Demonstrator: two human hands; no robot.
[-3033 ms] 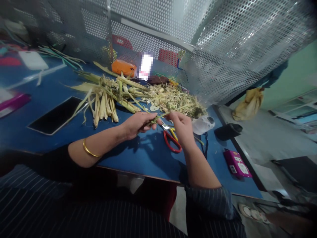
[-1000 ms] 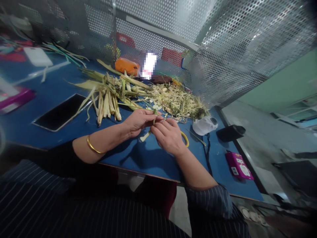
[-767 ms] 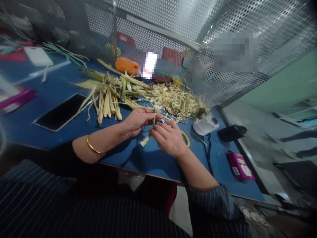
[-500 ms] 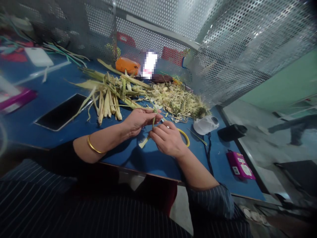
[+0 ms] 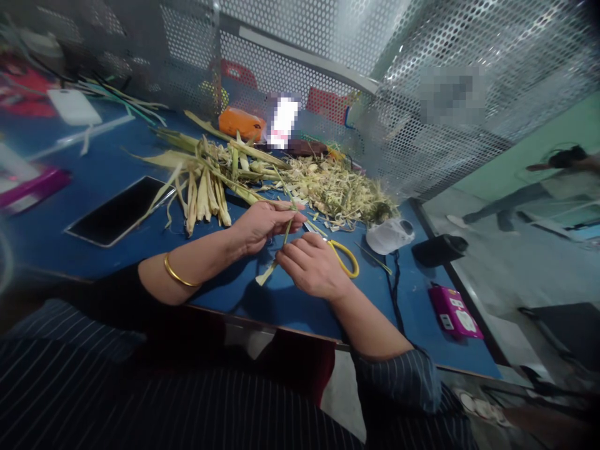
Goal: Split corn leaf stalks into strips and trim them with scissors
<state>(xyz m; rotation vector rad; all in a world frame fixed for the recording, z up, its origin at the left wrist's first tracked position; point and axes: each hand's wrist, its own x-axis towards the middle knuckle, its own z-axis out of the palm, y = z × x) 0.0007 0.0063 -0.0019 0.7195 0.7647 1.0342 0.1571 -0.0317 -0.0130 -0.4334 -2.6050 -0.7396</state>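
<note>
One green strip [image 5: 266, 274], above the near counter [image 5: 300, 315] | left hand [image 5: 259, 228]: fingertips pinched on its far part, seemingly anchoring it | right hand [image 5: 312, 267]: closed grip nearer, likely keeping it taut | scissors [image 5: 355, 267] just beside right hand, within reach

From here the room looks fairly dim, with a cool, greyish cast. Pale glints scatter across the perforated mesh [image 5: 290, 65], and soft dark shadows lie on the blue worktop [image 5: 295, 309] beneath the hands. The upright screen [image 5: 284, 122] glares white, its patch broken into coarse blocks; another blocky grey patch covers part of the mesh at upper right. The middle is reasonably clear, while the far left smears and the edges stretch and darken towards the corners.
</note>
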